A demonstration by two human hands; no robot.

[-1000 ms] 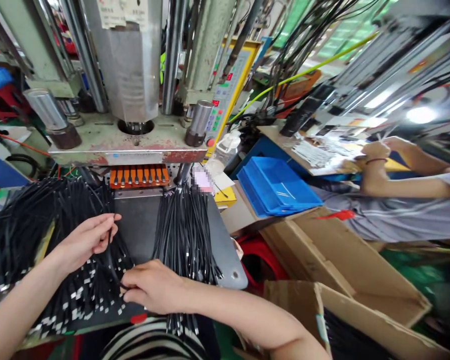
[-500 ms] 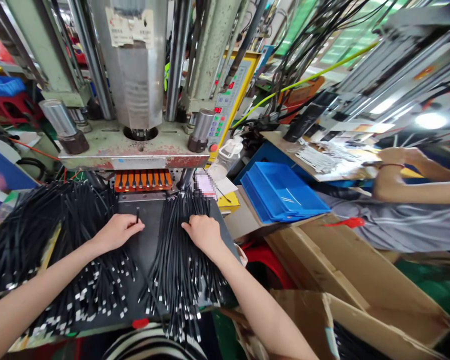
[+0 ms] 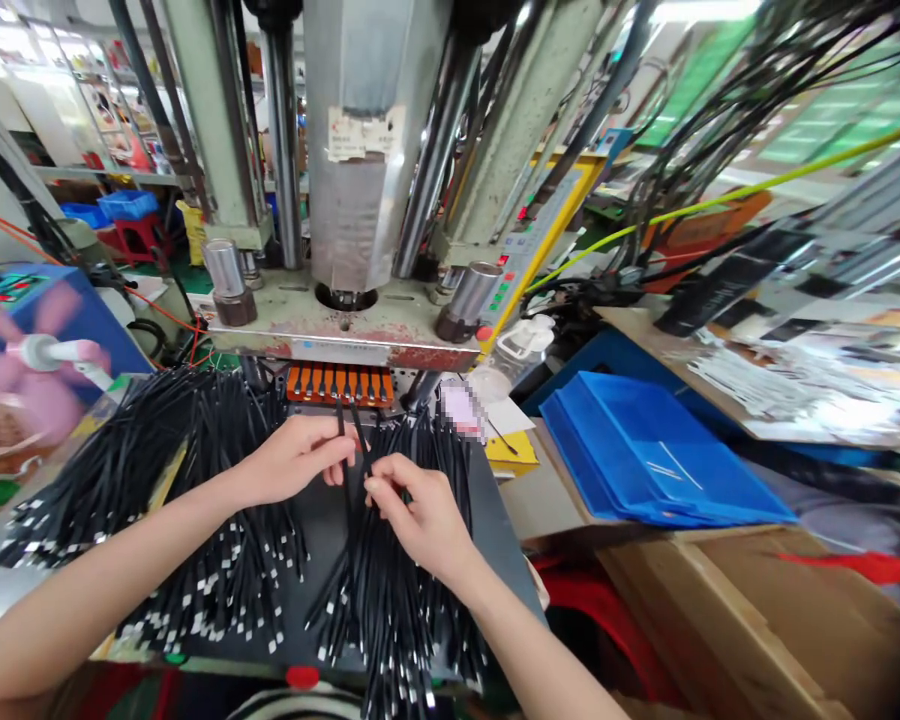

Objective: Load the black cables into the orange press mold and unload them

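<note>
My left hand (image 3: 294,465) is closed, thumb against fingers, around a black cable (image 3: 348,520) that stands upright in front of the press. Close beside it, my right hand (image 3: 429,515) pinches another black cable (image 3: 358,425) between thumb and fingertips. Just beyond both hands lies an orange mould block (image 3: 341,385) with several black cable ends set in its slots. A large heap of black cables with silver plug ends (image 3: 217,560) spreads left of my hands. Under and beside my right hand is a second bundle of black cables (image 3: 405,620).
The press plate (image 3: 345,335) hangs over the mould block between metal columns. A pink fan (image 3: 41,350) blurs at far left. Stacked blue trays (image 3: 645,450) and a cardboard box (image 3: 690,610) stand right. A clear plastic bottle (image 3: 525,345) sits near the control panel.
My view has swung left, so the scene sits further right. Both hands have come together before the mould block; my right hand has lifted off the bundle with a cable.
</note>
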